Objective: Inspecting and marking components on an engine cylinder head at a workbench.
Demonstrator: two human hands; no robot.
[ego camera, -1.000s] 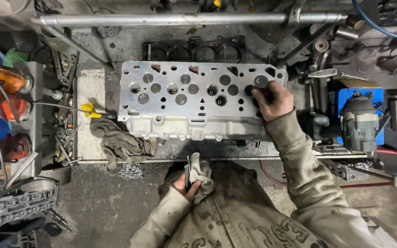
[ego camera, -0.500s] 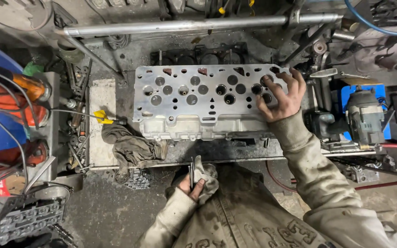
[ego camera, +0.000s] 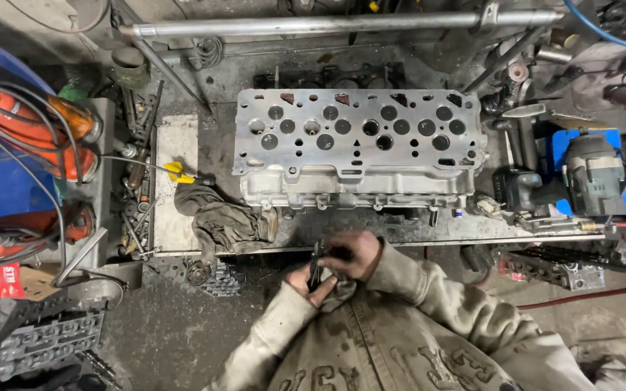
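— Position of hands?

— Both drawn in close to the chest, below the near edge of the workbench (ego camera: 472,230). Left hand (ego camera: 304,281) and right hand (ego camera: 356,253) touching, working together on one small dark metal part (ego camera: 318,264).

— Finger state?

— Left fingers curled up around the lower end of the part, clamped on it. Right fingers folded over its upper end from the right, likewise closed on it. Exact shape of the part not discernible; slim, dark, standing roughly upright between the palms.

— Location of the part relative to the bench?

— Off the bench, held in the air just in front of the near edge, below the middle of the cylinder head (ego camera: 360,145).

— Condition of the cylinder head?

— Lying flat on the bench, pale aluminium, long side across the view, rows of round bores facing up. Untouched by either hand.

— Surroundings?

— Crumpled grey rag (ego camera: 222,221) just left of the head, at the bench edge. Yellow-handled tool (ego camera: 179,172) beside the rag. Long steel tube (ego camera: 342,25) across the back. Dark power tool (ego camera: 527,190) right of the head, near a blue tray (ego camera: 561,145). Orange hose coil (ego camera: 30,141) far left.
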